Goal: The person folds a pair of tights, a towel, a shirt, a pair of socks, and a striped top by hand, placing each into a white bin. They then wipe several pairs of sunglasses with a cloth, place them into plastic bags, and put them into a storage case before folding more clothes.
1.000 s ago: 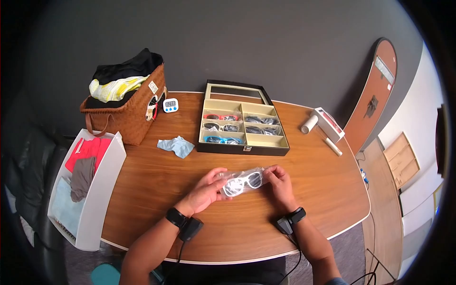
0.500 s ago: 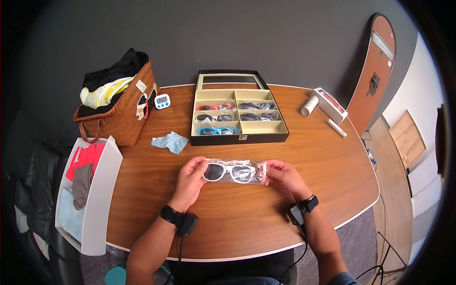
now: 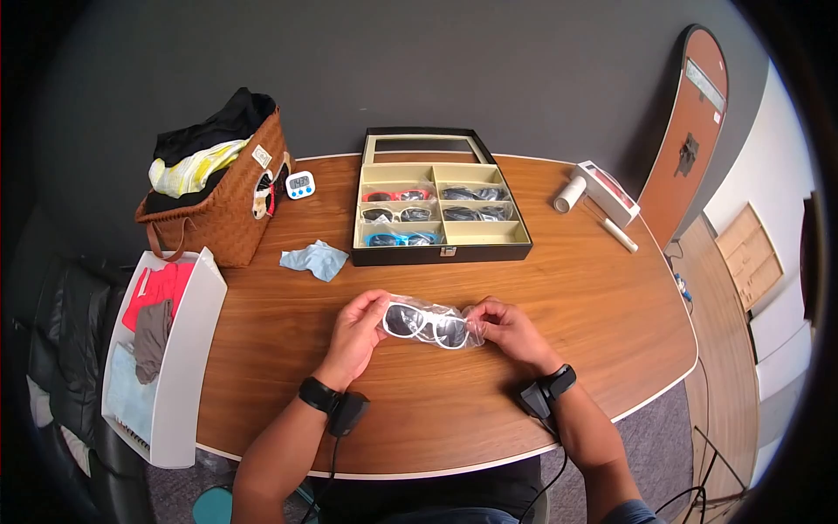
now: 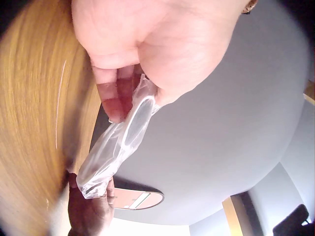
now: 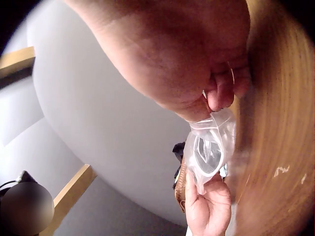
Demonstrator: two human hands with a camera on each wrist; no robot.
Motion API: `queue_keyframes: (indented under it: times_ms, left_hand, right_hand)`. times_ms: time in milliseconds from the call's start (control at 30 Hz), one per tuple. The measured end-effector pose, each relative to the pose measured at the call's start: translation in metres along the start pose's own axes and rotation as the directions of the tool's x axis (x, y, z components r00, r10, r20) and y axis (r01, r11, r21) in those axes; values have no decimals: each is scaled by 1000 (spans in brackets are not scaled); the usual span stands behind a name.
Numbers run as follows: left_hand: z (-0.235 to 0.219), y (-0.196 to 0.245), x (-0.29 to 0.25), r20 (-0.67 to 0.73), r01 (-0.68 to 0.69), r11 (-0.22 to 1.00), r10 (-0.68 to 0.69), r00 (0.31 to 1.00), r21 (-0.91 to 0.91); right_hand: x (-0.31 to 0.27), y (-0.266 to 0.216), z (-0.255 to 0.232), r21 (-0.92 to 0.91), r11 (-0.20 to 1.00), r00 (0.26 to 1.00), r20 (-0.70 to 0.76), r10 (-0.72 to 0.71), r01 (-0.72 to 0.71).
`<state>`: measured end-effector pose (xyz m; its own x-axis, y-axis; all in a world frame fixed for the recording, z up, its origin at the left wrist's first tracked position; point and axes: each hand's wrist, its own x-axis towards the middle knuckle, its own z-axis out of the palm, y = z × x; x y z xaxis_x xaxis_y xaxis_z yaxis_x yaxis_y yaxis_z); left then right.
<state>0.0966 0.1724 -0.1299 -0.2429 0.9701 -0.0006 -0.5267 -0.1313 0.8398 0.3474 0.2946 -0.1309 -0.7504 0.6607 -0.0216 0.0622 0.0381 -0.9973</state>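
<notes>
White-framed sunglasses (image 3: 425, 325) in a clear plastic bag are held above the table by both hands. The left hand (image 3: 352, 336) pinches the bag and frame at the left end, thumb on top. At the bag's right end, the right hand (image 3: 517, 335) pinches the plastic between thumb and fingers. In the left wrist view the bagged sunglasses (image 4: 135, 125) hang from the left hand (image 4: 157, 44). The right wrist view shows the right hand (image 5: 182, 64) gripping the bag's end, with the lens (image 5: 207, 156) inside the plastic.
Behind the hands stands an open display case (image 3: 441, 254) with several bagged sunglasses. A blue cloth (image 3: 316, 260) and a timer (image 3: 300, 185) lie left of it. Further left are a woven basket (image 3: 240, 218) and a white box (image 3: 188, 367); at right, a white roll (image 3: 570, 195) and a long box (image 3: 608, 194).
Since a second ago, the sunglasses have been levelled, then tilted down to the right. The right hand has shifted its hold on the bag's end and moved slightly inward. The head view has shifted.
</notes>
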Motion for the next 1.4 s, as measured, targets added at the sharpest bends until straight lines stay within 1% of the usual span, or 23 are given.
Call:
queue_keyframes:
  times_ms: [133,200,300,400,433,500,567,633,700,767,833,867,900,967,1000,1033,1067,1100,1167,1200,1233,1333,1400]
  left_hand:
    - [-3,4,1,-88,-40,998,44,995,53]
    - [-10,4,3,-234,-136,988,148,961,66]
    - [-19,4,8,-342,-218,974,226,912,62]
    - [-17,7,7,-344,-221,973,228,911,62]
    - [-17,6,7,-349,-236,970,239,906,50]
    - [-18,4,7,-322,-227,973,227,919,39]
    - [-15,2,7,-300,-191,981,196,934,47]
    - [-12,1,6,-302,-152,987,159,940,46]
    - [-11,3,4,-205,-90,994,102,973,66]
    - [-4,3,2,-192,-58,997,68,979,58]
    - [-2,0,1,-123,-23,999,28,992,42]
    - [-3,-2,1,-90,-22,999,25,996,37]
    - [-3,-3,0,-100,-27,999,31,994,44]
    - [-1,-4,-2,-27,14,996,-12,1000,83]
    - [1,-3,-4,6,31,995,-32,999,92]
    - [3,-4,-5,-1,31,995,-31,1000,98]
    - [4,-4,-6,31,33,991,-37,999,130]
    - [5,-5,-6,63,33,986,-44,997,165]
    - [4,-7,-7,66,44,979,-58,996,197]
    - [5,-8,-6,73,26,983,-40,997,181]
    - [5,-7,-7,79,5,987,-18,997,164]
    - [11,4,-8,86,72,987,-85,993,143]
    - [5,0,-6,109,104,976,-127,986,193]
  right_hand:
    - [-4,-9,0,-57,998,1000,-18,-4,3]
    - [-4,-12,-4,-78,997,999,-32,-16,14]
    - [-8,-21,-30,-34,999,1000,-10,25,-25]
    - [-17,-38,-59,145,988,990,-126,68,-50]
    - [-20,-40,-70,136,989,988,-135,71,-52]
    - [-24,-47,-90,324,944,932,-357,68,55]
    - [-25,-27,-123,364,910,909,-416,-31,198]
    - [-23,-30,-124,310,925,760,-649,37,219]
    - [-22,-4,-141,247,950,729,-684,32,190]
    - [-15,18,-152,30,999,700,-714,3,26]
    - [-12,21,-153,-16,1000,709,-705,-4,-11]
    - [-11,24,-151,-439,893,590,-750,-300,-103]
    - [-9,20,-142,-752,612,494,-640,-589,-245]
    - [-9,-14,-107,-708,683,508,-662,-552,-180]
    - [-9,-23,-90,-489,872,694,-619,-367,25]
    - [-11,-31,-73,-175,973,854,-474,-216,149]
    - [-14,-42,-50,-69,994,945,-311,-104,87]
    - [-15,-47,-29,26,1000,992,-124,-4,7]
    - [-9,-33,-5,59,990,979,162,120,-131]
    - [-8,-29,2,-21,984,948,268,174,-175]
    - [-8,-23,9,13,983,932,320,169,-182]
    - [-8,-18,3,29,967,912,341,230,-255]
    - [-9,-22,-3,66,981,962,215,167,-185]
